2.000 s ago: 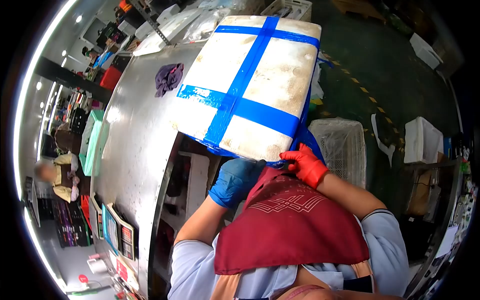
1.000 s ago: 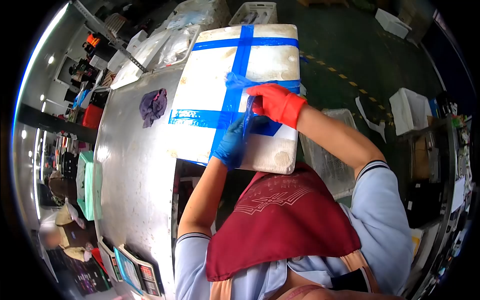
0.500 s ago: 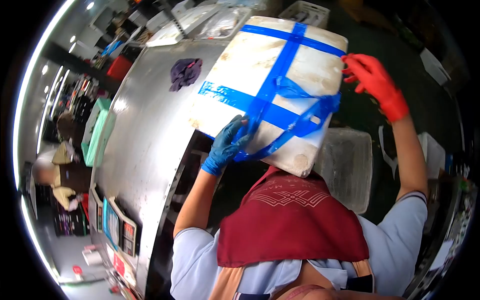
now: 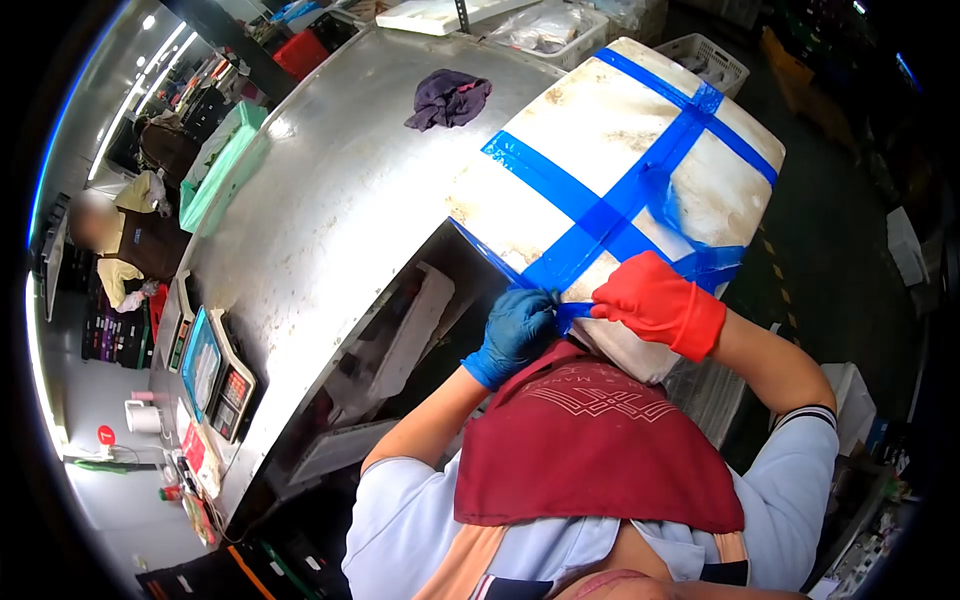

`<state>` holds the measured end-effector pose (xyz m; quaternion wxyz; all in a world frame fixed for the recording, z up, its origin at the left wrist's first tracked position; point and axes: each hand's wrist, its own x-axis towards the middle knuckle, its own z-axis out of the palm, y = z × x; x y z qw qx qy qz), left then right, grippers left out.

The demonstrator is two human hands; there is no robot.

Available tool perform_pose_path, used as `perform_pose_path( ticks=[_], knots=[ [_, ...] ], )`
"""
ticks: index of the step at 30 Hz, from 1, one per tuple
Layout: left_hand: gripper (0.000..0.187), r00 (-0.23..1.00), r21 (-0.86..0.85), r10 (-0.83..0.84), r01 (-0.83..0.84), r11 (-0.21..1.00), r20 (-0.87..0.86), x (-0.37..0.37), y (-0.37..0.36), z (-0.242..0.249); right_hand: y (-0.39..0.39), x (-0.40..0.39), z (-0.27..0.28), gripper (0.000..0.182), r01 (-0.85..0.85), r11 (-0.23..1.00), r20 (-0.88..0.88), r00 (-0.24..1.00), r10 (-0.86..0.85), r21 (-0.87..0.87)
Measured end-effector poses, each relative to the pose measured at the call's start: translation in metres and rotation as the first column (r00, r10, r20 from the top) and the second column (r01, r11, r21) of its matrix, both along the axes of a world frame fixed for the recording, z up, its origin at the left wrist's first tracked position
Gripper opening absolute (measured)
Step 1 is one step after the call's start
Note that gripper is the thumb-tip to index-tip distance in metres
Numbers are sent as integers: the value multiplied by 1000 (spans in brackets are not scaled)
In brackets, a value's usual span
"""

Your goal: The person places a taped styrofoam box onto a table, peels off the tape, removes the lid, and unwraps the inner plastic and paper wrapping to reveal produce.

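Observation:
A dirty white foam box point(image 4: 590, 120) bound with crossed blue tape point(image 4: 600, 215) rests at the right edge of the metal table. My left hand point(image 4: 515, 330), in a blue glove, is closed on the tape at the box's near edge. Just right of it, my right hand point(image 4: 655, 305), in a red glove, is closed on the same strip, which runs short and twisted between the two. A loose loop of blue tape stands off the lid behind my right hand. My fingertips are partly hidden.
On the metal table point(image 4: 340, 180) lie a dark purple cloth point(image 4: 448, 100) and, nearer, a scale point(image 4: 232, 385). A co-worker point(image 4: 130, 235) stands at the far left by a green tray point(image 4: 225, 165). White crates with bagged goods point(image 4: 545, 30) stand behind the box.
My right hand has come from beyond the box's right side to its near edge and closed on the tape. My left hand has closed too. The view has shifted, and the box appears further right.

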<state>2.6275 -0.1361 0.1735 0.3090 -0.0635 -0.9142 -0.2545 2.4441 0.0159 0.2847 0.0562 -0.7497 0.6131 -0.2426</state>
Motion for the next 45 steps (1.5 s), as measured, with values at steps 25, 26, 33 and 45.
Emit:
perform_pose_path(
  ticks=[25, 26, 33, 45],
  knots=[
    [58, 905, 395, -253, 107, 913, 341, -78, -98, 83, -64, -33, 16, 8, 590, 741, 335, 803, -494, -321],
    [53, 924, 114, -147, 114, 987, 353, -80, -88, 73, -64, -33, 15, 8, 607, 751, 384, 778, -497, -259],
    [22, 959, -35, -68, 80, 996, 274, -95, -100, 59, -46, -3, 37, 46, 598, 704, 305, 802, -514, -384],
    [20, 940, 187, -114, 55, 981, 321, -112, -157, 102, -86, 83, -41, 22, 196, 953, 151, 961, -234, 230]
  ],
)
